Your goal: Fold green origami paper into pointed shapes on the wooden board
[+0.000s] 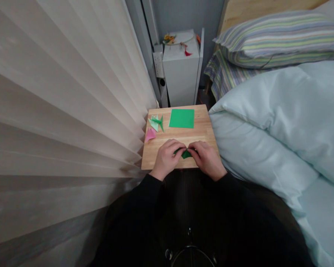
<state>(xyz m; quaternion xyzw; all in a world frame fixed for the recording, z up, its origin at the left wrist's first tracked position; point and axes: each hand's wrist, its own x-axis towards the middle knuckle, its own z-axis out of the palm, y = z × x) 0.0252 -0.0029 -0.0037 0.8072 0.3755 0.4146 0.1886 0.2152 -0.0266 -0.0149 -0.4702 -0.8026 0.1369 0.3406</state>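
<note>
A small piece of folded green paper (pixel 186 154) is pinched between my two hands, close to the front edge of the wooden board (pixel 161 145). My left hand (pixel 167 157) grips its left side with thumb and fingers together. On its right side my right hand (pixel 207 157) holds it in the same way. Beyond my hands lies a flat square of green paper (pixel 182 118). Folded paper shapes, light green (pixel 154 125), darker green (pixel 161 123) and pink (pixel 150 134), rest at the board's left side.
A pleated curtain (pixel 80 92) hangs against the left edge of the board. The bed with a pale blue quilt (pixel 261 107) and a striped pillow (pixel 284 39) is at the right. Behind the board stands a white cabinet (pixel 180 74) with small decorations on top.
</note>
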